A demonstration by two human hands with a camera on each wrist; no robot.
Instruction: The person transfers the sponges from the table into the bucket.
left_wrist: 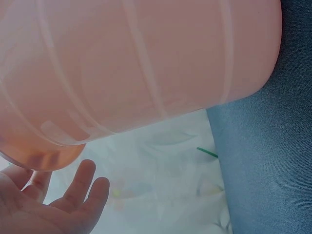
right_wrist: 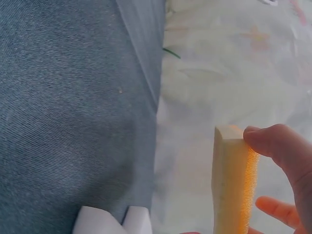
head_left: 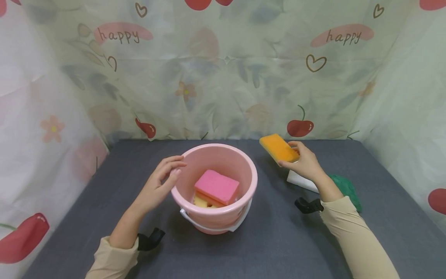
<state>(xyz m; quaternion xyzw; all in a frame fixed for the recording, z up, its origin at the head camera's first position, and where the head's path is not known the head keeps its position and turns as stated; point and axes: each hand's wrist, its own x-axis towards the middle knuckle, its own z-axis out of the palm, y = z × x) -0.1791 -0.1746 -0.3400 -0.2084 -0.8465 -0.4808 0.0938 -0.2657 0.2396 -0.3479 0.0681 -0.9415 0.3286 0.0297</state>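
Note:
An orange sponge (head_left: 278, 148) with a pale yellow underside is held up off the table by my right hand (head_left: 305, 162), thumb at one edge and fingers at the other. In the right wrist view the sponge (right_wrist: 231, 180) stands on edge beside the thumb. My left hand (head_left: 162, 182) is at the left rim of a pink bucket (head_left: 215, 211), its fingers loosely extended around the rim. Inside the bucket lies a pink sponge (head_left: 216, 186) on top of a pale yellow piece (head_left: 201, 201). The left wrist view shows the bucket's side (left_wrist: 146, 63) above the left hand (left_wrist: 58, 204).
A white object (head_left: 301, 181) and a green cloth-like item (head_left: 346, 188) lie on the dark table (head_left: 271, 248), partly behind the right forearm. The bucket's white handle (head_left: 226, 228) hangs down in front. Printed curtains (head_left: 226, 97) stand around the table's back and sides.

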